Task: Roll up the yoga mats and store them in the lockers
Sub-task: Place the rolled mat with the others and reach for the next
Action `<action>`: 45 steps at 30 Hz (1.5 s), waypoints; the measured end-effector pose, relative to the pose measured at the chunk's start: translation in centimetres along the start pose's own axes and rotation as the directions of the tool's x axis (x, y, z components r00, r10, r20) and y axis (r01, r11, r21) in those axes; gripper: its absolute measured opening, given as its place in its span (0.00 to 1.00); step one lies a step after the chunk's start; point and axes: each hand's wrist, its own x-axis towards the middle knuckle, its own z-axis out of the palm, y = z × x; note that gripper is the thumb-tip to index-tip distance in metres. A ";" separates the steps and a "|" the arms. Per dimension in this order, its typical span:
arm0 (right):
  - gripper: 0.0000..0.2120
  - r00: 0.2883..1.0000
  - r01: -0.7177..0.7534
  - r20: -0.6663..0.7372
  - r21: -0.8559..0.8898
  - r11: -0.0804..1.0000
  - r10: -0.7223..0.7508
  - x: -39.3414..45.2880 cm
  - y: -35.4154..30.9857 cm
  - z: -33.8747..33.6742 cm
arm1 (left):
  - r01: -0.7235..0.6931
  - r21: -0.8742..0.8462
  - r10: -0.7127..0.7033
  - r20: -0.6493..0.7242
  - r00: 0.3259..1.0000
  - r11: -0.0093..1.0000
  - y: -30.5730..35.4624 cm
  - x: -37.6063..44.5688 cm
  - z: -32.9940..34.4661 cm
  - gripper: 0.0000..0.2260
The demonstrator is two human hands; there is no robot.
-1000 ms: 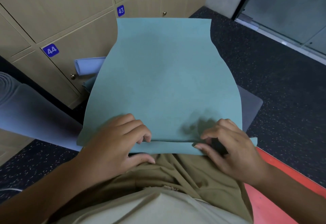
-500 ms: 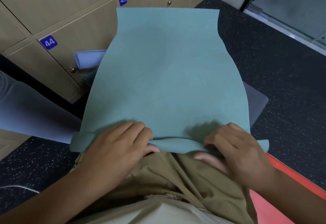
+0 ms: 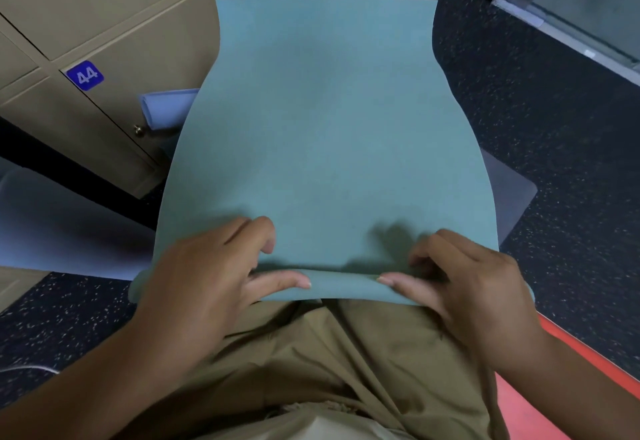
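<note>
Teal yoga mat [image 3: 325, 135] lay flat on the dark floor [image 3: 540, 100], near edge curled into a first narrow fold at the person's knees.

Left hand [image 3: 207, 277] gripped that fold near its left end, fingers on top, thumb under the lip. Right hand [image 3: 474, 287] pinched the fold near its right end likewise. Far end of the mat reached the beige lockers [image 3: 114, 20], labelled 43 and 44. A rolled blue mat [image 3: 166, 107] lay against locker 44; a grey mat [image 3: 509, 187] showed beneath the teal one; a red mat [image 3: 571, 394] lay at lower right.

Teal mat [image 3: 325, 135] – matt foam; floor [image 3: 554, 100] – speckled rubber, rough.
</note>
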 end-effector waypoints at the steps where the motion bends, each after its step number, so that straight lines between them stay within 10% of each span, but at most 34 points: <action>1: 0.25 0.999 -0.037 0.009 0.012 0.999 0.037 0.3 0.0 0.1 | 0.012 -0.012 -0.012 -0.003 1.000 1.000 -0.1 0.1 0.1 0.23; 10: 0.25 0.966 -0.230 0.167 0.207 0.951 0.197 2.8 1.4 0.9 | -0.066 -0.199 0.078 0.056 0.995 0.978 -1.8 2.2 0.7 0.18; 18: 0.26 1.000 -0.005 0.027 0.353 0.936 -0.004 2.8 2.4 1.8 | -0.180 -0.233 0.205 0.091 0.974 0.956 -3.3 3.1 0.7 0.20; 25: 0.25 0.977 -0.175 0.188 0.412 0.894 0.105 3.4 3.7 1.5 | -0.309 -0.038 0.311 0.197 0.930 0.950 -2.7 3.7 0.6 0.23; 36: 0.26 0.936 0.326 0.137 0.000 0.945 -0.323 4.0 3.3 -0.1 | -0.026 0.133 -0.007 0.240 0.971 0.991 -0.5 4.5 0.7 0.19; 45: 0.26 0.947 0.288 0.154 -0.018 0.958 -0.282 4.9 3.7 0.4 | -0.005 0.334 -0.088 0.265 0.960 0.943 0.5 4.4 1.2 0.17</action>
